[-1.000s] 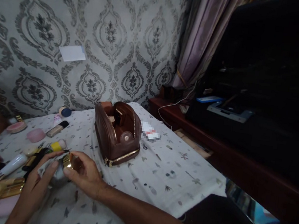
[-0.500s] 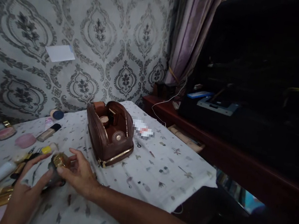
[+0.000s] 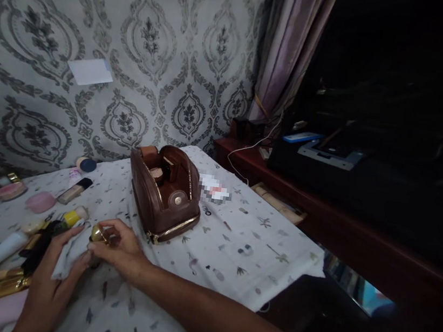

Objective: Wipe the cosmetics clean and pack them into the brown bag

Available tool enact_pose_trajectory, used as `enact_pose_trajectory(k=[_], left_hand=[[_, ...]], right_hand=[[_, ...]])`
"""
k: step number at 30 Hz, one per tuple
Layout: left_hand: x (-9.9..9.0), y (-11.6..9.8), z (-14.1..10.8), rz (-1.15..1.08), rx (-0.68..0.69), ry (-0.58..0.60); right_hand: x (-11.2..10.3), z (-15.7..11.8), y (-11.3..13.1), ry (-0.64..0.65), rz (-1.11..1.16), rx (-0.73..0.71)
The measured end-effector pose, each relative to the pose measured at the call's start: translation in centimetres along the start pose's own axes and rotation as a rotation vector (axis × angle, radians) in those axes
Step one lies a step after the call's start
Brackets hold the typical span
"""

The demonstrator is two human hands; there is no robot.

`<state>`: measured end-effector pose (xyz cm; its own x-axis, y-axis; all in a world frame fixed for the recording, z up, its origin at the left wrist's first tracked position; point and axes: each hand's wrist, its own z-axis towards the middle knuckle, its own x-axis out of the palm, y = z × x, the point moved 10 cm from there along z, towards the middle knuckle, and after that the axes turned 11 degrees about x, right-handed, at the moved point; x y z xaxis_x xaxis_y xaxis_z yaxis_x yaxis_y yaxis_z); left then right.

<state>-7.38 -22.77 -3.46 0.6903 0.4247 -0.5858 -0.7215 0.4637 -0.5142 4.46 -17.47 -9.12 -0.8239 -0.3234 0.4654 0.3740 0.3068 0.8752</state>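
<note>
My left hand [image 3: 50, 279] is closed on a crumpled white wipe [image 3: 72, 251], the thumb on one side and the fingers on the other. Between the thumb and fingers of my right hand [image 3: 124, 250] is a small gold-topped bottle [image 3: 97, 233], right beside the wipe; its lower part is mostly hidden. Just beyond my hands stands a brown makeup bag [image 3: 144, 207], unzipped, with a round compact [image 3: 157, 173] and other items inside. Makeup brushes and tubes lie left of my left hand, among them a white-handled brush [image 3: 6, 247] and a yellow-banded tube [image 3: 71, 217].
Toward the wall are a foundation bottle [image 3: 74, 191], a pink sponge-like piece [image 3: 40, 201], a pink compact [image 3: 11, 190] and a dark round compact [image 3: 86, 164]. A patterned white cloth [image 3: 230, 254] covers the table. A dark red cabinet [image 3: 284, 182] with a cable stands right.
The gold-topped bottle has turned in my right hand and sits slightly higher. The wipe in my left hand shows more. The view has shifted a little; the bag has stayed put.
</note>
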Motion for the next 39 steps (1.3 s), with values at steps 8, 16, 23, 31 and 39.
enact_pose_trajectory(k=[8, 16, 23, 31, 39], left_hand=[[-0.4, 2.3, -0.2, -0.193, -0.310, -0.009], [1.6, 4.1, -1.5, -0.532, -0.556, -0.053], [-0.7, 1.0, -0.1, -0.275, -0.210, -0.138], [-0.1, -2.0, -0.1, -0.010, 0.165, -0.018], [0.7, -5.7, -0.6, 0.113, 0.487, 0.097]], right_hand=[[0.7, -0.7, 2.3, 0.060, -0.147, -0.205], [0.5, -0.1, 1.5, 0.061, -0.144, -0.222], [0.8, 0.1, -0.4, 0.059, 0.018, -0.067], [1.5, -0.3, -1.6, 0.113, 0.363, 0.118], [0.7, 0.5, -2.6, 0.103, 0.529, 0.245]])
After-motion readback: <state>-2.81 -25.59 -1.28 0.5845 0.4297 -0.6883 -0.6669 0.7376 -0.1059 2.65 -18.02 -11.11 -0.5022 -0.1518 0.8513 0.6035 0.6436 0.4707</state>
